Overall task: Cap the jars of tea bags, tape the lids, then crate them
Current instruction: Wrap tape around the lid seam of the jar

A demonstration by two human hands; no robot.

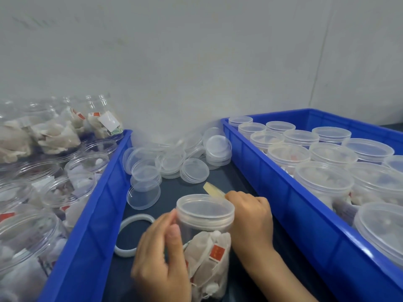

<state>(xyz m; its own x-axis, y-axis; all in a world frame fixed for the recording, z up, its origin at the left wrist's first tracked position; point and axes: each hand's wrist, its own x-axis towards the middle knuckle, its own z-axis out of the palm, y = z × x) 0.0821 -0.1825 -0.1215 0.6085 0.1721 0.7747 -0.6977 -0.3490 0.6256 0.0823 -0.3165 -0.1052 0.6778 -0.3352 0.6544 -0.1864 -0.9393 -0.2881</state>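
Note:
A clear jar [207, 247] of tea bags with red tags stands on the dark table between two blue crates, a translucent lid [205, 209] on top. My left hand [161, 258] grips the jar's left side just under the lid. My right hand [250, 216] is curled at the lid's right rim and pinches a yellowish strip of tape [212, 188] that sticks out toward the back left. A whitish ring, apparently the tape roll [130, 235], lies flat on the table left of the jar.
The left blue crate [91, 214] holds several uncapped jars of tea bags. The right blue crate [283, 192] holds several capped jars. A heap of loose clear lids [174, 160] lies at the back of the table against the white wall.

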